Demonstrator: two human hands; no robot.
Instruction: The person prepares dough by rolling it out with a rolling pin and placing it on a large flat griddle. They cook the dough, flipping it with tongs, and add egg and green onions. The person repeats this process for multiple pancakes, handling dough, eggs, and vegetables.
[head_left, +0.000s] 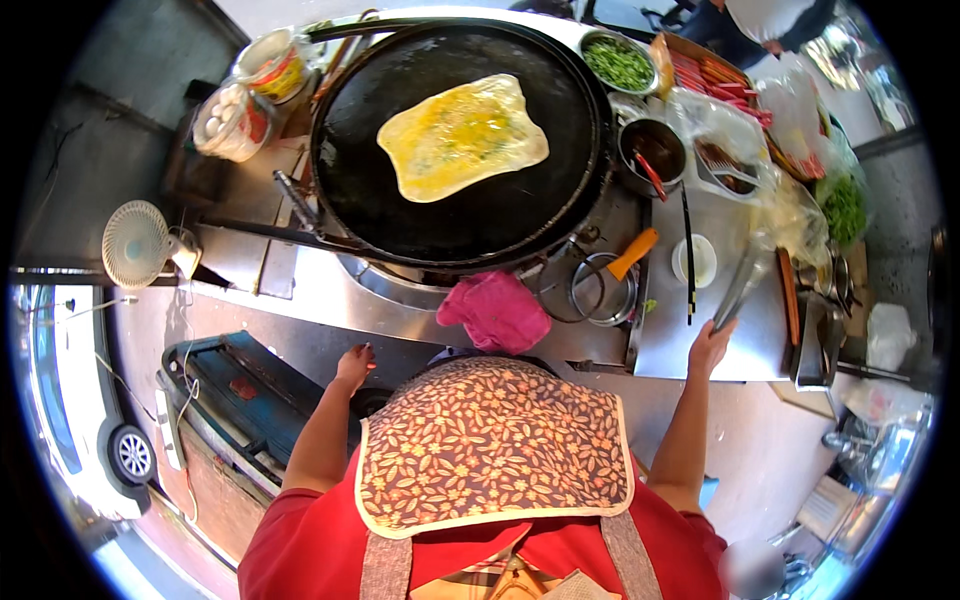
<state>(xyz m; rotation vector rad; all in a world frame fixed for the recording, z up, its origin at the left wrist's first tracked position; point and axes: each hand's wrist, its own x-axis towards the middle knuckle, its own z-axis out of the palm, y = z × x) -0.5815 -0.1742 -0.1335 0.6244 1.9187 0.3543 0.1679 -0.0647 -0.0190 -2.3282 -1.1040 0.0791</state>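
My right hand (709, 349) grips the near end of a pair of metal tongs (739, 289) above the steel counter (667, 345). My left hand (355, 367) hangs in front of the counter edge with curled fingers. I see nothing in it, but whether its fingers are closed is unclear. Ahead, a flatbread (465, 139) spread with yellow egg and green flecks lies on a large round black griddle (480, 225). A pink cloth (495, 311) drapes over the counter's front edge. Left of the tongs lie black chopsticks (688, 255) and a white bowl (694, 261).
A sauce pot (651, 154), a bowl of chopped greens (619, 64) and packaged sausages (712, 79) stand at right. An orange-handled scraper (632, 253) rests on a metal pan. At left are a tub of eggs (229, 120) and a fan (136, 244). A person (739, 34) stands beyond the counter.
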